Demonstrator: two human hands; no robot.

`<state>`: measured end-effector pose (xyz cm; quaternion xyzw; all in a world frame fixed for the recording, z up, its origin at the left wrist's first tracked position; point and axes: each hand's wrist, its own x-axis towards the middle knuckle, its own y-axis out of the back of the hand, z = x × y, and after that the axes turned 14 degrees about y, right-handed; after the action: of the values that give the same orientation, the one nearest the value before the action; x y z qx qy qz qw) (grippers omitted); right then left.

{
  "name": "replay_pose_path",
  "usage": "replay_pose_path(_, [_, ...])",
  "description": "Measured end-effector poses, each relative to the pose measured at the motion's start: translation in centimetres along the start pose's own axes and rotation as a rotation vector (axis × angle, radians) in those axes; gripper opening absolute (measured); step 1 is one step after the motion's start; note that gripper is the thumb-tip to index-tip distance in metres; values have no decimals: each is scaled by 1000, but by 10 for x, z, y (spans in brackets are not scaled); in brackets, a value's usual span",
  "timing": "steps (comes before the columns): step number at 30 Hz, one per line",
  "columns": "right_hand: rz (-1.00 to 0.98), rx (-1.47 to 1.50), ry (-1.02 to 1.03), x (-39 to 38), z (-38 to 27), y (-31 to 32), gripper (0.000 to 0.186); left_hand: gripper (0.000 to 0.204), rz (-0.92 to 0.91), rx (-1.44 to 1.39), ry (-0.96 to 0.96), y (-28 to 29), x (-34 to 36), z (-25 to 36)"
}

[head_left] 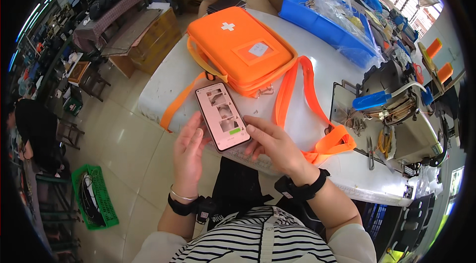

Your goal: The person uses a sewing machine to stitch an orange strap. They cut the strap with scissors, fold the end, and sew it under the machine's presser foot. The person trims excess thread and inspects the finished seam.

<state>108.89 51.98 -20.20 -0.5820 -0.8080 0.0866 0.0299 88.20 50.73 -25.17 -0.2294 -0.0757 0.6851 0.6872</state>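
A smartphone [224, 117] with a lit screen of small pictures is held tilted over the table's near edge. My left hand [189, 145] is at its lower left side, fingers partly hidden behind it and thumb raised. Against its lower right edge, my right hand [271, 143] has its fingers bent and thumb at the side. Just beyond lies an orange zippered case [218, 39] with a white cross and a clear label pocket. Its orange strap [283, 97] trails right and ends in a folded bundle [331, 143]; another strap end [177, 109] runs left of the phone.
A blue bin [327, 32] of plastic bags stands at the back right. To the right is a sewing machine [391, 89] with orange thread spools [445, 72]; thread snips [370, 153] lie near it. A green basket [94, 196] sits on the floor at left, near another person [37, 134].
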Motion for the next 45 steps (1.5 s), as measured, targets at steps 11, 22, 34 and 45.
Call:
replay_pose_path(11, [-91,-449,470,-62,-16,26,28,47,266,413,-392,2,5,5])
replay_pose_path(22, [237,-1304,552,-166,-5,125,41,36,-373,961,-720,-122,-31,-21])
replay_pose_path(34, [354,-1101,568,-197,-5,158,22,43,-373,1275,-602,-196,-21,-47])
replay_pose_path(45, [378,-1214,653,-213,6,148,26,28,-460,1120,-358,-178,-23,-34])
